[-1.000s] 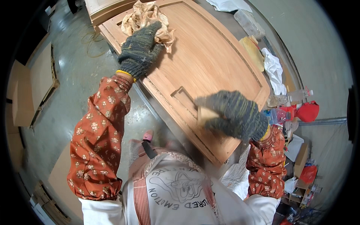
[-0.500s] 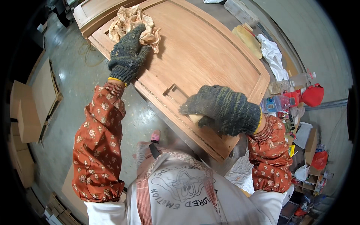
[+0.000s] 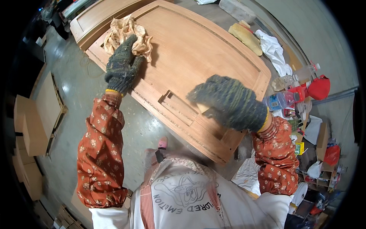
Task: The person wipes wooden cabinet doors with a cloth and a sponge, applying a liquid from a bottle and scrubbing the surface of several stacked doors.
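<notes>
A large, flat wooden panel point(image 3: 179, 42) with a raised frame, dark grooves and a rectangular cutout near its close edge lies in front of me. My left hand point(image 3: 124, 65), in a dark knitted glove, grips a crumpled cream cloth point(image 3: 126, 32) at the panel's far left side. The thumb stands a little apart. Over the panel's right part, my right hand point(image 3: 232, 101) wears a matching glove, its fingers curled round a small pale tan block point(image 3: 202, 108). Most of that block is hidden under the glove, and the fingertips are blurred.
Another wooden panel point(image 3: 85, 24) lies beyond at the left. Along the right stand plastic bottles point(image 3: 280, 100), a white cloth point(image 3: 272, 51), a yellowish pad point(image 3: 246, 37) and a red item point(image 3: 319, 87). Cardboard boxes point(image 3: 35, 129) stand on the floor at left.
My right hand has moved away from the panel's near edge, farther up over its surface, with the block. My left hand stays on the cloth. The whole view has shifted slightly.
</notes>
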Available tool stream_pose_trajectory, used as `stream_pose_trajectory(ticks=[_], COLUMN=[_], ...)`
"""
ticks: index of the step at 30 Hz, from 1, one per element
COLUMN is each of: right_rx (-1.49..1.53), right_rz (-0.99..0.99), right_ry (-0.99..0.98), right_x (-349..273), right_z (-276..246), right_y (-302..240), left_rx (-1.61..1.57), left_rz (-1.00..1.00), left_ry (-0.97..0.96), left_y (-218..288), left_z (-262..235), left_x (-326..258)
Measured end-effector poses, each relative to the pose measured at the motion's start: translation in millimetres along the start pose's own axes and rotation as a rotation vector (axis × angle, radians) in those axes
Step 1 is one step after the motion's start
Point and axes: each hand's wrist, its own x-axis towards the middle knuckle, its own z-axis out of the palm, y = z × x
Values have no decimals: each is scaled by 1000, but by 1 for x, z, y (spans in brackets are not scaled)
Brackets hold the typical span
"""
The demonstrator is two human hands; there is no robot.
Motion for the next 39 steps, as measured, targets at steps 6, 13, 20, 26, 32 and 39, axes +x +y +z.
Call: stream_pose_trajectory(ticks=[6,13,20,26,32,39], right_rx=[109,-247,-81,-183,-287,-65], right_rz=[-71,-193,-127,-216,-251,-192], right_ry=[-72,70,-34,21,-43,-76], right_x=[0,14,1,18,11,19], right_z=[3,24,25,-14,-8,0], right_y=[-7,-4,1,3,1,-2], left_rx=[-15,-27,-7,-21,-11,-35], left_rz=[-31,-15,-22,-35,-11,-39], left_ry=[-14,-10,10,-4,-3,2], left_y=[-4,-2,0,-2,0,0], left_z=[-2,-4,-4,-7,-4,-6], left_x=[-3,-3,-3,-4,-4,-3])
